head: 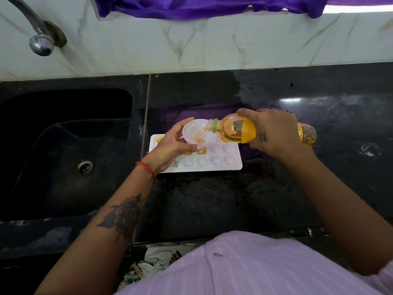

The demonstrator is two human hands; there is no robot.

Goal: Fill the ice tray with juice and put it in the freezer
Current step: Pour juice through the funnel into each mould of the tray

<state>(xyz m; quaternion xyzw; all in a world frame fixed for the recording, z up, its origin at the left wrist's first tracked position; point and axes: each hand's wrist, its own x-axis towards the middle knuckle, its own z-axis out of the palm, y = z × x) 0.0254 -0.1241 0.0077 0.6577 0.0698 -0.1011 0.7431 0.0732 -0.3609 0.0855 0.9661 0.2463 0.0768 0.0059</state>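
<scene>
A white ice tray (214, 167) lies on the black counter, just right of the sink. A few of its back cells hold orange juice; the front ones look white. My left hand (170, 145) holds a small white bowl (195, 129) above the tray's left part. My right hand (274, 130) grips a clear juice bottle (236, 129) tipped sideways, its open neck with a green ring over the bowl. Orange juice runs from the neck into the bowl. The bottle's base sticks out past my right hand.
A black sink (63, 150) with a drain lies to the left, under a metal tap (40, 39). The black counter (319, 177) stretches right and toward me. A purple cloth (212, 6) hangs over the marble wall behind.
</scene>
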